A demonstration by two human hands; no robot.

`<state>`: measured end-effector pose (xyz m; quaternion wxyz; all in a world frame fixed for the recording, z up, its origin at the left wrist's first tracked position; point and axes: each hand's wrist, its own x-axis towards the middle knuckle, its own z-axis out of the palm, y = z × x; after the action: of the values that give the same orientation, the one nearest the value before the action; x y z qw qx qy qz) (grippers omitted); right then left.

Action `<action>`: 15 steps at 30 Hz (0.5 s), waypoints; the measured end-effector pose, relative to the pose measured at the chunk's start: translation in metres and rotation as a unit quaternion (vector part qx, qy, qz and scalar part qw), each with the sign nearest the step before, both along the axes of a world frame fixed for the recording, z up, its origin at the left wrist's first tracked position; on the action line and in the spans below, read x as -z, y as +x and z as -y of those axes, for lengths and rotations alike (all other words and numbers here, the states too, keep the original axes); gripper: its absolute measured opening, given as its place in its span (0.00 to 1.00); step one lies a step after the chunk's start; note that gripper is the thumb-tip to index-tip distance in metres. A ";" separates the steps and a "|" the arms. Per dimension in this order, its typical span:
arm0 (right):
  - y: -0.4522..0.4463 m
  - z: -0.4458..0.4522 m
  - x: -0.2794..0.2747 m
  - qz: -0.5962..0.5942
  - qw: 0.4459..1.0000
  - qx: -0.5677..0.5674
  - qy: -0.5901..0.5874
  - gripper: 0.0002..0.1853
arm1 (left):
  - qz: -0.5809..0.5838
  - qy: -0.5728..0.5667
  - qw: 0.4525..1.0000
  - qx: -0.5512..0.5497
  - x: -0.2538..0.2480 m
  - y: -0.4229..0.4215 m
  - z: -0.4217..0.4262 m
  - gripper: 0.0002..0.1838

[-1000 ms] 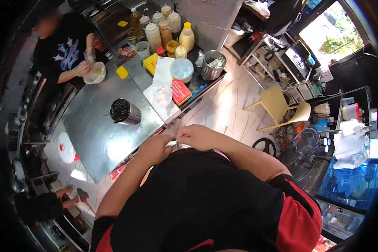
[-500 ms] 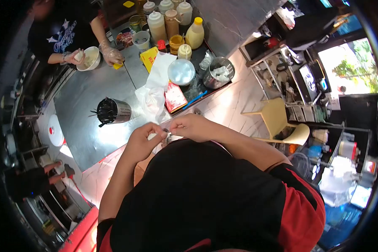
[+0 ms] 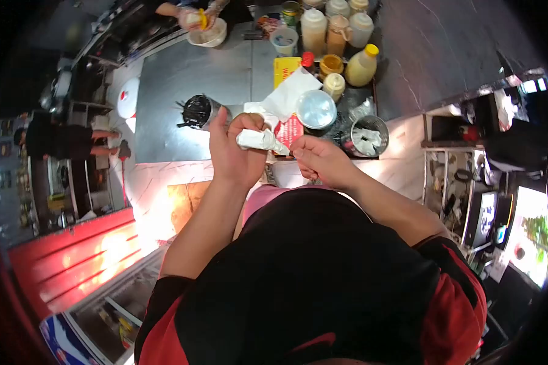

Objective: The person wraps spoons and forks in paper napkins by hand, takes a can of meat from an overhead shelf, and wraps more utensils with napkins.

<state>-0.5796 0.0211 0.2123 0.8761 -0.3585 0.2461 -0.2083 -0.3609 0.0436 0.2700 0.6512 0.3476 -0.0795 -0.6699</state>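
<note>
A small bundle of white tissue paper (image 3: 256,139) lies across the fingers of my left hand (image 3: 234,155), which curl round it with the thumb raised. Its thin twisted end points right, toward my right hand (image 3: 326,161). There my thumb and forefinger are pinched together at the tip of that end. What the paper wraps, if anything, is hidden. Just beyond my hands lie white paper sheets (image 3: 293,92) and a red printed packet (image 3: 291,130). A metal holder (image 3: 215,109) full of black plastic utensils (image 3: 196,112) stands behind my left hand.
A perforated metal bin (image 3: 383,143) holds white paper pieces at the table's right. Near it are a round clear-lidded container (image 3: 316,109) and several sauce bottles (image 3: 313,33). Across the table (image 3: 164,79), another person's gloved hands work over a white bowl (image 3: 210,36).
My view has turned, and my hands are now raised in front of the table edge. The white bundle shows plainly in my left hand. The other person's hands have come together over the bowl.
</note>
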 end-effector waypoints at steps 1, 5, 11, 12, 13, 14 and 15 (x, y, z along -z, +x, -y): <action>0.005 0.003 -0.003 -0.022 0.999 -0.037 -0.024 0.14 | -0.041 -0.021 0.999 -0.003 -0.007 -0.001 0.004 0.35; 0.022 0.002 -0.006 -0.050 0.988 -0.127 -0.067 0.17 | -0.059 -0.035 0.998 0.010 -0.020 -0.004 0.012 0.34; 0.023 -0.002 -0.009 -0.084 0.981 -0.151 -0.082 0.17 | -0.094 -0.102 0.987 0.087 0.001 0.008 0.010 0.35; 0.022 -0.001 -0.009 -0.089 0.979 -0.159 -0.090 0.17 | -0.113 -0.115 0.981 0.104 0.003 0.009 0.010 0.35; 0.021 -0.001 -0.009 -0.094 0.977 -0.166 -0.098 0.17 | -0.124 -0.134 0.975 0.124 0.007 0.011 0.010 0.36; 0.023 -0.002 -0.008 -0.112 0.976 -0.158 -0.104 0.17 | -0.135 -0.153 0.968 0.145 0.010 0.014 0.011 0.36; 0.025 -0.005 -0.009 -0.130 0.974 -0.148 -0.110 0.17 | -0.145 -0.172 0.960 0.167 0.012 0.017 0.011 0.36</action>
<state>-0.5548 0.0260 0.2208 0.8129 -0.5091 0.2780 -0.0533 -0.3442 0.0321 0.2578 0.5846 0.1110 -0.1548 -0.7887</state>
